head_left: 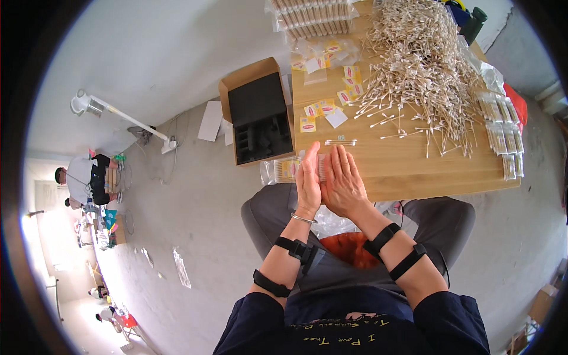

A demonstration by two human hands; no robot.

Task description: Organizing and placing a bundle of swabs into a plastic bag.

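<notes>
My left hand [309,184] and my right hand [344,184] come together at the table's near edge, wrists almost touching. Both have their fingers stretched out; the left is turned on its edge, the right shows its back. Between and under them lies something pinkish with fine lines, mostly hidden, so I cannot tell whether they press on it. Beside my left hand is a clear packet of cotton swabs [288,170] with a yellow label. Just past my fingertips a few loose cotton swabs [341,142] lie side by side on the wooden table [408,177].
A big heap of cotton swabs [420,65] covers the table's far right. Yellow-and-white cards [320,108] lie at the left. Filled packets [503,130] line the right edge; more packets [312,18] are stacked at the back. An open box [260,118] with black foam stands left of the table.
</notes>
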